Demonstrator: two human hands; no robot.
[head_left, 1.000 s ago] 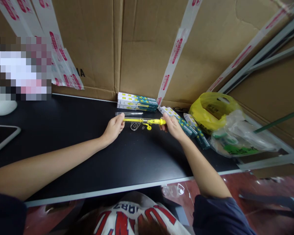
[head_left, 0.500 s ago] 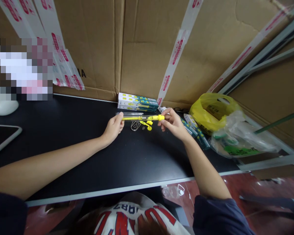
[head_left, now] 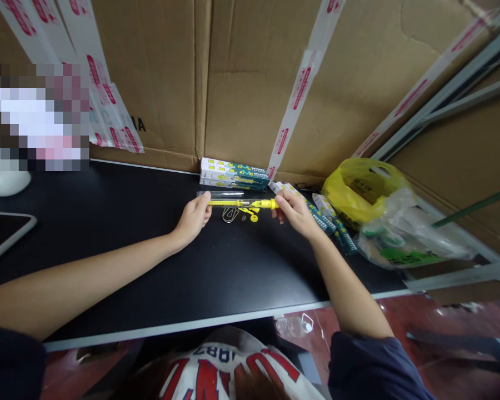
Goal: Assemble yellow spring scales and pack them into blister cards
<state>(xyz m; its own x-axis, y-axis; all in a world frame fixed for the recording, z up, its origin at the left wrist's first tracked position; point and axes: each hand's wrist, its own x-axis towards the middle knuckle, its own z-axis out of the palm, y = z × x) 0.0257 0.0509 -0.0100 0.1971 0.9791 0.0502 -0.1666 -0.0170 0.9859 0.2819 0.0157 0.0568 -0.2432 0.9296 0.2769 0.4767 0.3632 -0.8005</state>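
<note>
A tubular spring scale (head_left: 233, 204), with a clear barrel and yellow inner parts, is held level above the black table. My left hand (head_left: 194, 216) is closed around its left end, thumb on top. At the other end, my right hand (head_left: 295, 214) pinches the yellow end piece (head_left: 270, 204) between thumb and fingers. Just behind the barrel lies another clear plastic piece (head_left: 223, 194). Under and in front of it are a bent metal wire loop (head_left: 230, 215), a small yellow ring (head_left: 254, 218) and other small yellow parts, partly covered by the barrel.
Printed spring scale boxes (head_left: 233, 173) stand against the cardboard at the back. More boxes (head_left: 335, 225) lie right of my right hand, beside a yellow plastic bag (head_left: 360, 191) and a clear bag (head_left: 412, 236). A white-edged device (head_left: 8, 233) rests at far left.
My right hand has turned, its thumb now over the yellow end piece and its fingers curled below. The barrel has dipped slightly at the right, uncovering more of the clear piece behind.
</note>
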